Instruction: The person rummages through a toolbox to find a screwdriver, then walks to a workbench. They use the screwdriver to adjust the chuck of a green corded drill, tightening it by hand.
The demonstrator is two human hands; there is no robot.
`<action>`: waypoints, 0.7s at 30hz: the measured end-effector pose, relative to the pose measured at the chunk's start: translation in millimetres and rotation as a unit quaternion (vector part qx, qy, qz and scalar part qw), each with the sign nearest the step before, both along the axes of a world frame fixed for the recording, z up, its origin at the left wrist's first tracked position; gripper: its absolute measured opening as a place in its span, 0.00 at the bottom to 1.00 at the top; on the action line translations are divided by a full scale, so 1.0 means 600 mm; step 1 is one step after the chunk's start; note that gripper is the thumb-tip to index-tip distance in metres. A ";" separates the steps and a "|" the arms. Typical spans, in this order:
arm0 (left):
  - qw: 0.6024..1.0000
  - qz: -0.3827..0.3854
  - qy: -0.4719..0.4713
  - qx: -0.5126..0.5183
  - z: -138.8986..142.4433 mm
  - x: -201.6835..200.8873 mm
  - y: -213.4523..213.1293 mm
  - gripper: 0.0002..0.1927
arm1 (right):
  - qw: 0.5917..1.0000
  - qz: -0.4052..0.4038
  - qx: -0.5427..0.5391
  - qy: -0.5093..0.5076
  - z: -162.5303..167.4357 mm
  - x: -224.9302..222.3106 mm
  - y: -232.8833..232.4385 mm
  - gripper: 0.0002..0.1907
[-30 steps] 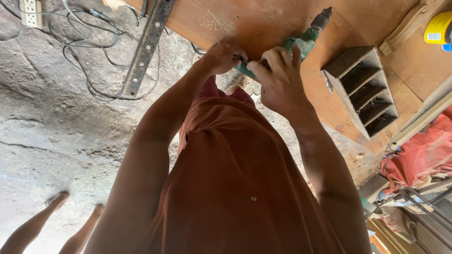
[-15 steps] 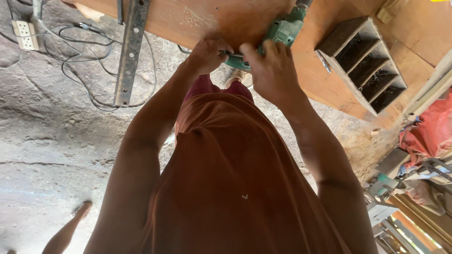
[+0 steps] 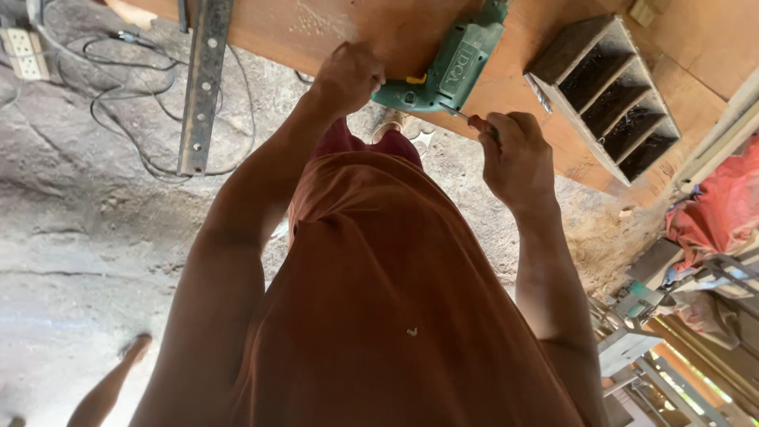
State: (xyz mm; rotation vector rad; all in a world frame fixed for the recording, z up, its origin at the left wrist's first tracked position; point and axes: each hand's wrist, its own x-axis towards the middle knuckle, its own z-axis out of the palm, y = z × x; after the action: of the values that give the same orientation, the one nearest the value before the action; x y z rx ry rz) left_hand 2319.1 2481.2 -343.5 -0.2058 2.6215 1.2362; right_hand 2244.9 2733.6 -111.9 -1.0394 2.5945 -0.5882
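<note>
left hand (image 3: 348, 77) is wrapped tight round the grip of the green electric drill (image 3: 443, 71), which lies on its side on the wooden workbench (image 3: 316, 32) at the near edge. right hand (image 3: 518, 154) is closed on a small red-handled tool (image 3: 474, 122), its metal tip at the drill's side; can't tell exactly what it touches. the drill looks hard-shelled and fairly heavy, so the handle is the spot to hold. a divided wooden box (image 3: 609, 87) sits just to the right, a metal bar (image 3: 202, 87) well left.
</note>
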 end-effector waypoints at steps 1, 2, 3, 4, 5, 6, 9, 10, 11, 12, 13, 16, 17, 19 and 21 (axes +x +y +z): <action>1.000 -0.010 -0.006 -0.014 0.000 -0.004 0.000 0.02 | 1.000 0.001 -0.013 0.000 -0.006 0.002 0.006 0.07; 0.999 -0.024 -0.010 -0.027 -0.001 -0.009 0.000 0.02 | 1.000 -0.003 -0.026 0.003 -0.012 0.004 0.010 0.07; 0.999 -0.033 -0.025 -0.032 -0.001 -0.012 -0.001 0.03 | 0.999 -0.002 -0.042 0.004 -0.018 0.007 0.013 0.07; 0.998 -0.045 -0.038 -0.036 -0.001 -0.015 -0.003 0.04 | 0.998 -0.005 -0.056 0.008 -0.024 0.009 0.015 0.07; 0.996 -0.057 -0.051 -0.040 -0.002 -0.015 -0.004 0.06 | 0.997 -0.007 -0.070 0.011 -0.030 0.012 0.017 0.07; 0.997 -0.066 -0.019 -0.046 -0.004 -0.014 -0.007 0.06 | 0.998 -0.014 -0.060 0.013 -0.035 0.014 0.019 0.07; 0.989 -0.074 0.110 -0.064 -0.012 -0.001 -0.014 0.05 | 0.999 -0.031 -0.036 0.012 -0.048 0.022 0.019 0.07; 0.980 -0.070 0.176 -0.065 -0.017 0.004 -0.015 0.03 | 0.999 -0.042 -0.028 0.010 -0.051 0.026 0.017 0.07; 0.966 -0.065 0.240 -0.066 -0.022 0.008 -0.015 0.02 | 0.998 -0.050 -0.021 0.008 -0.053 0.030 0.013 0.07; 0.965 -0.065 0.244 -0.076 -0.028 0.010 -0.014 0.03 | 0.999 -0.042 0.010 0.024 -0.053 0.035 0.008 0.07; 0.963 -0.063 0.246 -0.086 -0.035 0.012 -0.012 0.03 | 0.998 -0.031 0.039 0.038 -0.053 0.039 0.001 0.08; 0.958 -0.073 0.251 -0.115 -0.053 0.010 -0.001 0.04 | 0.996 0.042 0.042 0.074 -0.045 0.040 -0.030 0.09; 0.957 -0.076 0.250 -0.126 -0.057 0.010 0.002 0.04 | 0.993 0.077 0.027 0.083 -0.042 0.036 -0.041 0.10; 0.943 -0.091 0.277 -0.161 -0.062 0.013 0.010 0.08 | 0.996 0.073 0.039 0.032 -0.038 0.019 -0.062 0.12; 0.946 -0.082 0.266 -0.167 -0.063 0.018 0.013 0.10 | 0.990 0.049 0.134 -0.011 -0.036 0.000 -0.076 0.12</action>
State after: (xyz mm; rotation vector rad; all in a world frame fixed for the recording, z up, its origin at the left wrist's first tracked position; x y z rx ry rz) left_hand 2329.9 2489.2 -381.2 0.3349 3.2182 0.8716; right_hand 2245.1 2688.1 -133.7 -1.0538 2.4987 -0.2182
